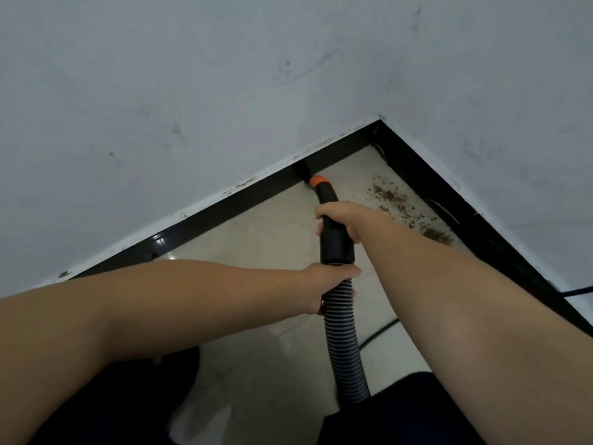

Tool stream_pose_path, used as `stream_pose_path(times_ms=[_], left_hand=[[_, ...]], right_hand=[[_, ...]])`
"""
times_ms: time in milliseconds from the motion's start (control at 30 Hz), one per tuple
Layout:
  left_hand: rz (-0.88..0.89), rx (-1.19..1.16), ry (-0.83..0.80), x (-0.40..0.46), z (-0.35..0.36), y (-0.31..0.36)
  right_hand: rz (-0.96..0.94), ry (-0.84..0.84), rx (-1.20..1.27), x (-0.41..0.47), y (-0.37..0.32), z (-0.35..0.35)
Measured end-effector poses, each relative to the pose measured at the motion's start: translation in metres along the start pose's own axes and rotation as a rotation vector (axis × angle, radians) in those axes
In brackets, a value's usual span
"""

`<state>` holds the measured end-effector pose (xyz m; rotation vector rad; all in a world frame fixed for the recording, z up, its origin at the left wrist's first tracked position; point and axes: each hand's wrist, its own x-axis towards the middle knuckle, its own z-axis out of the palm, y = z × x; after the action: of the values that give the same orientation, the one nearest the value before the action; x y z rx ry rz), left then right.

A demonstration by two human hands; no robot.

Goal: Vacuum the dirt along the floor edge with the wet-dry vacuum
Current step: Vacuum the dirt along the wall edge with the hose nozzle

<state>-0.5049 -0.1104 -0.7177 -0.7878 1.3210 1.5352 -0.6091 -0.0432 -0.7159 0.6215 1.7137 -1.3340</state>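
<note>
Two pale grey walls fill most of the view and meet in a corner at upper right, both scuffed with faint dark marks. A glossy black baseboard runs along the foot of each wall and frames a wedge of light tiled floor. Two bare forearms reach in from the lower corners toward the middle of the view. Between them runs the vacuum hose — ribbed, dark grey, rising from the bottom of the view into a smooth black handle tube. The right hand grips the upper part of that tube, fingers wrapped round it from the right. The left hand holds the hose just below the tube's cuff, thumb across the top and fingers curled underneath. Beyond the right hand the tube ends in an orange collar, and past it a black nozzle sits against the baseboard of the left wall, near the corner. The dirt — a scatter of brown crumbs — lies on the floor along the right wall's baseboard, to the right of the nozzle and apart from it, with the thickest patch toward the nearer end. A thin black cable crosses the tiles behind the hose.
</note>
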Motion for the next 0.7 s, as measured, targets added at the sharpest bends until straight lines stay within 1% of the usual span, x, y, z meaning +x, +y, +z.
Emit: stream_pose_path(times_ms=[67,200,267,333,400,533,700], left_hand=[[0.013,0.014,-0.013,0.002,-0.005,0.000],[-0.022,0.043,-0.096,0.002,-0.016,-0.002],[-0.038,0.083,-0.101,0.000,-0.033,-0.001],[-0.051,0.126,-0.119,-0.002,-0.055,0.000],[-0.062,0.148,-0.144,-0.003,-0.074,-0.004],[-0.084,0.239,-0.180,0.001,-0.083,-0.027],[-0.176,0.375,-0.277,0.009,-0.063,-0.043]], right_hand=[[-0.030,0.100,0.027,0.003,0.004,-0.001],[-0.016,0.145,0.070,-0.004,0.005,0.008],[-0.044,0.141,0.164,-0.003,0.005,0.022],[-0.090,0.111,0.318,0.003,0.009,0.036],[-0.130,0.133,0.448,0.008,0.017,0.048],[-0.141,0.313,0.537,0.006,0.041,0.062],[-0.074,0.505,0.648,-0.008,0.080,0.045]])
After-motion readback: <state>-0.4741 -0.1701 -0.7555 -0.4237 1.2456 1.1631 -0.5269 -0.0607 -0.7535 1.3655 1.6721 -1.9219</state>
